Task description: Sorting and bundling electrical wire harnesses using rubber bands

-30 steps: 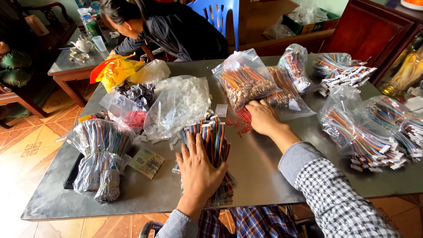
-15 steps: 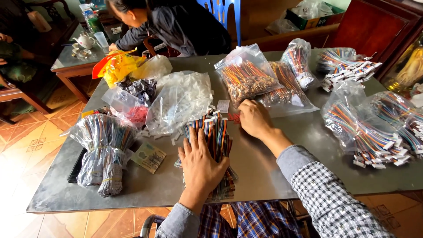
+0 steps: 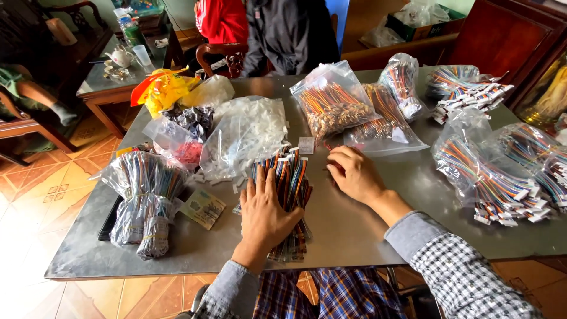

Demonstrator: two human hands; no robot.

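Fingers spread, left hand (image 3: pixel 264 215) presses flat on wire bundle (image 3: pixel 290 177); right hand (image 3: pixel 352 174) rests half-curled, empty.

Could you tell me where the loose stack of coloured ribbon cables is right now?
In the head view, the cable stack lies centre-front on the grey table, under the left hand, left of the right hand.

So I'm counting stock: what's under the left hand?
The left hand lies flat on a stack of coloured ribbon cables on the grey table. Its palm covers the stack's middle, so what is there is hidden.
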